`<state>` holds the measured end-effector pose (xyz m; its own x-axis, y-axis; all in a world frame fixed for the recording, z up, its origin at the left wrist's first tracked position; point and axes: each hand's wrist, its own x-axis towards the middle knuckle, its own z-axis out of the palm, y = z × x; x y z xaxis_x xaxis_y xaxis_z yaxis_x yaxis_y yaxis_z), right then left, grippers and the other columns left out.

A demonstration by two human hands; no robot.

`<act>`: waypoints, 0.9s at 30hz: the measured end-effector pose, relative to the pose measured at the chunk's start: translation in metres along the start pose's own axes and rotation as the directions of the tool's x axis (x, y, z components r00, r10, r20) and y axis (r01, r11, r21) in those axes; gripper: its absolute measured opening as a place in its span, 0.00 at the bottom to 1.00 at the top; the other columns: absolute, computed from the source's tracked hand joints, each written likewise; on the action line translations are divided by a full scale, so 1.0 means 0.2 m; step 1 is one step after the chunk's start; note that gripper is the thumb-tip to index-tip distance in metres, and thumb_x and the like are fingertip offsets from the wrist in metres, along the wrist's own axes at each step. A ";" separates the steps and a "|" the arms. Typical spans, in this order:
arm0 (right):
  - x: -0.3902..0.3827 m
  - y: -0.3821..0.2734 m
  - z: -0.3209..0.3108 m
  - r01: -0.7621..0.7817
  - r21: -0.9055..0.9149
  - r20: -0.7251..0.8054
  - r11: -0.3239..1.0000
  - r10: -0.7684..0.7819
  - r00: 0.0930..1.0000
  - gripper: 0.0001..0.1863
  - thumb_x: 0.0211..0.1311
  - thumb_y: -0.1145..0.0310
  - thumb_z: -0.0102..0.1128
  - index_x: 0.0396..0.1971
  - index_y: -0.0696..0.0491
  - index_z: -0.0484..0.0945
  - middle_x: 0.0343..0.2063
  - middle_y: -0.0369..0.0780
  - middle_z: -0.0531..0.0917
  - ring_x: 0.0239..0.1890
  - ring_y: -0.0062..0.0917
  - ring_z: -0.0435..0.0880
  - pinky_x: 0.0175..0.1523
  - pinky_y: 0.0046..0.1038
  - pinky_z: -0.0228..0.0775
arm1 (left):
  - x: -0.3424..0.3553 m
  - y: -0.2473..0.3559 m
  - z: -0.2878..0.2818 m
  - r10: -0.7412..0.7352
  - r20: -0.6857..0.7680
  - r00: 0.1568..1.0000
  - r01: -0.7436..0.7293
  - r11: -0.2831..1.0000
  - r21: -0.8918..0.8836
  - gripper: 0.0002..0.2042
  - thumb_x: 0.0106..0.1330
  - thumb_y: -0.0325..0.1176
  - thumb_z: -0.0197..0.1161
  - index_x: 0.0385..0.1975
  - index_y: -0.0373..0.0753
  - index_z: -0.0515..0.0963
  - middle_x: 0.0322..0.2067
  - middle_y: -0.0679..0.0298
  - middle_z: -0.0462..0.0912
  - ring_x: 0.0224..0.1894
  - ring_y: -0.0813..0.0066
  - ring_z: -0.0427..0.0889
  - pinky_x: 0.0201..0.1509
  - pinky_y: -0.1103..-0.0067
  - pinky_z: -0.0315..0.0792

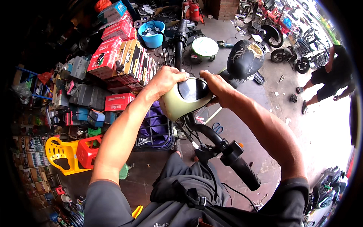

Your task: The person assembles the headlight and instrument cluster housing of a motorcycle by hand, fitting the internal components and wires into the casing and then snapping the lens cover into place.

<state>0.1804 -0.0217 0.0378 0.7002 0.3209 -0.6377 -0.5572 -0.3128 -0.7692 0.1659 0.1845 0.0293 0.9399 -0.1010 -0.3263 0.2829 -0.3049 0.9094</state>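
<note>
My left hand [171, 78] and my right hand [213, 86] are closed on either side of a pale green handlebar housing [180, 104] with a glossy dark display [192, 90] on top. Cables hang from beneath it beside a black handlebar, with a rubber grip [245, 174] and brake lever [207, 153] toward me and another grip [180, 34] pointing away. A black seat [245, 58] with a cracked, torn cover is just beyond my right hand. A black basket [154, 128] holding purple material sits below my left hand.
Red and tan boxes [107, 58], a blue bucket [151, 34], a round white-topped stool [205, 47] and fire extinguishers [191, 11] are ahead. Yellow [60, 151] and red [89, 153] plastic seats stand left. Another person [329, 79] is at right, near several scooters [287, 53]. Blue-handled scissors [217, 128] lie below.
</note>
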 end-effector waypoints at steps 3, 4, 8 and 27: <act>0.14 0.05 0.06 -0.086 0.038 -0.186 0.996 0.092 0.978 0.41 0.68 0.34 0.45 0.51 0.64 0.76 0.48 0.52 0.80 0.49 0.39 0.82 0.47 0.42 0.76 | 0.04 -0.03 0.02 0.017 -0.024 1.000 -0.017 0.999 0.031 0.14 0.65 0.39 0.67 0.30 0.31 0.82 0.26 0.65 0.83 0.28 0.81 0.79 0.33 0.80 0.73; 0.14 0.05 0.07 -0.058 0.025 -0.212 0.998 0.062 0.975 0.44 0.64 0.33 0.49 0.56 0.64 0.74 0.52 0.53 0.79 0.51 0.40 0.81 0.51 0.40 0.74 | 0.05 -0.05 0.03 0.029 -0.051 0.998 -0.026 0.998 0.058 0.13 0.65 0.38 0.67 0.29 0.31 0.82 0.26 0.66 0.83 0.28 0.81 0.78 0.33 0.80 0.72; 0.15 0.06 0.06 -0.135 -0.005 -0.286 0.991 0.127 0.950 0.48 0.58 0.29 0.54 0.55 0.66 0.75 0.52 0.52 0.80 0.51 0.38 0.80 0.55 0.37 0.71 | 0.05 -0.08 0.06 0.053 -0.129 0.990 -0.038 0.992 0.117 0.12 0.65 0.36 0.64 0.26 0.33 0.81 0.23 0.67 0.81 0.27 0.81 0.76 0.32 0.79 0.71; 0.14 0.11 0.09 -0.008 0.081 -0.333 0.997 0.035 0.942 0.26 0.65 0.53 0.51 0.27 0.65 0.80 0.24 0.42 0.80 0.26 0.25 0.76 0.34 0.32 0.67 | -0.19 -0.12 0.08 0.072 -0.297 0.952 -0.148 0.959 -0.242 0.15 0.67 0.42 0.59 0.28 0.35 0.81 0.25 0.65 0.81 0.27 0.79 0.76 0.33 0.80 0.68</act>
<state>0.1790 -0.0029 0.0022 0.7891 -0.0063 -0.6142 -0.5971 -0.2425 -0.7646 0.1201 0.1809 0.0167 0.9721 0.1636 -0.1683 0.1784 -0.0487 0.9828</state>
